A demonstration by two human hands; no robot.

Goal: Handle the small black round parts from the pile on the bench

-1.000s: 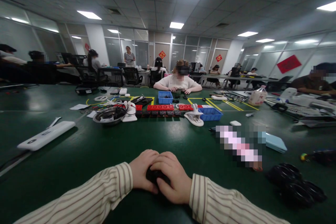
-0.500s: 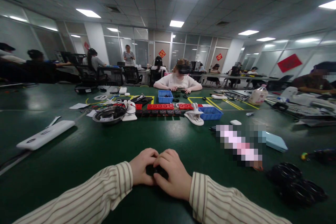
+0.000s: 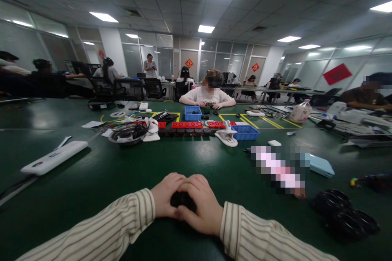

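A small black object (image 3: 183,200) with a shiny surface lies between my two hands, low over the green table (image 3: 134,167); most of it is covered, so its kind does not show. My left hand (image 3: 167,195) curls round its left side, with the thumb low in front. From the right, my right hand (image 3: 203,204) wraps over it, fingers bent across the top. The fingertips of both hands meet above the object, and the thumbs come together below it. Striped cuffs reach both wrists.
A white power strip (image 3: 55,157) lies at left. Ahead stand a metal bowl (image 3: 127,138) of cables, red socket blocks (image 3: 187,124), a white clip stand (image 3: 226,134) and blue bins (image 3: 245,132). At right are a light blue case (image 3: 320,164) and black ring-shaped parts (image 3: 346,214). A person (image 3: 208,94) sits opposite.
My right hand's fingers and thumb have shifted slightly on the black object, and the thumbs are now closer together. More of its dark surface shows between the hands.
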